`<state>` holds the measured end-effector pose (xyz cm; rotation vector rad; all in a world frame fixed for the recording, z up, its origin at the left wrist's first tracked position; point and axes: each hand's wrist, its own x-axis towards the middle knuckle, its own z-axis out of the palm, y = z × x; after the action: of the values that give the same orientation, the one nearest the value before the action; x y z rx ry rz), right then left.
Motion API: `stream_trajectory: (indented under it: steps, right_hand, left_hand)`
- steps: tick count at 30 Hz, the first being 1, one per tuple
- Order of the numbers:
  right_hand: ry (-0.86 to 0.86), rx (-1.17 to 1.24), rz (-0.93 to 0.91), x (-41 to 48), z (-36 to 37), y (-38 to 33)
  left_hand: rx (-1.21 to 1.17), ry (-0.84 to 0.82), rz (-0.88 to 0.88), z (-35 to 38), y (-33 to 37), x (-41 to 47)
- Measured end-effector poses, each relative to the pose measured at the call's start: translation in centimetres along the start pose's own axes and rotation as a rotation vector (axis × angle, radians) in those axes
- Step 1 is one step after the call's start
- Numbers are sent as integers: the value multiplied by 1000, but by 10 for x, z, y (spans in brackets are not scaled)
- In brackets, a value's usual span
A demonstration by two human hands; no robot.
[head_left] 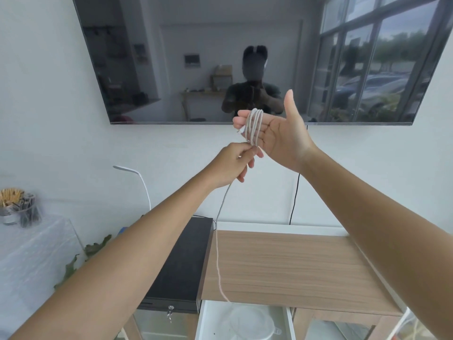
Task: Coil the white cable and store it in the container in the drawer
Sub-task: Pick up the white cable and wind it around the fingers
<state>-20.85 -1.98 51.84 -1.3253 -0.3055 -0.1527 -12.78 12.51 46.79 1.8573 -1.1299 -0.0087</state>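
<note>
Here, the scene is set out as follows:
Right hand [274,133]: held up open, palm toward the camera, thumb raised; several loops of the white cable [253,127] are wound around its fingers.
Left hand [232,165]: fingertips pinched shut on the cable just below the loops.
Cable tail: hung down from the left hand across the wooden desk [294,263] edge toward the open drawer [203,320].
Container [252,322]: clear, seen inside the drawer.
Black box [181,266]: set at the desk's left.

Cash box [181,261] sits left of the wooden top [289,263]; below, the open drawer [203,320] holds a container [252,322].
</note>
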Motion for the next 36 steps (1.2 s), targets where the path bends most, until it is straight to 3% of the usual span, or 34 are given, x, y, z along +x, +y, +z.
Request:
stream_trajectory:
  steps: [6,10,14,23,30,36]
  right_hand:
    - [118,-408,66,4,-18,5]
    - [21,-523,161,-2,-23,16]
    - [-62,-473,246,-6,-17,26]
    - [-201,-152,182,-12,-4,14]
    - [-66,-65,41,0,6,1]
    - [67,-502,51,3,-6,6]
  left_hand:
    - [314,-101,50,-18,9,-7]
    - [347,-63,104,-44,25,1]
    - [328,3,96,-62,28,11]
    - [-126,42,10,-43,9,7]
    - [1,-2,-12,-13,4,-12]
    - [392,-107,54,-27,15,-25]
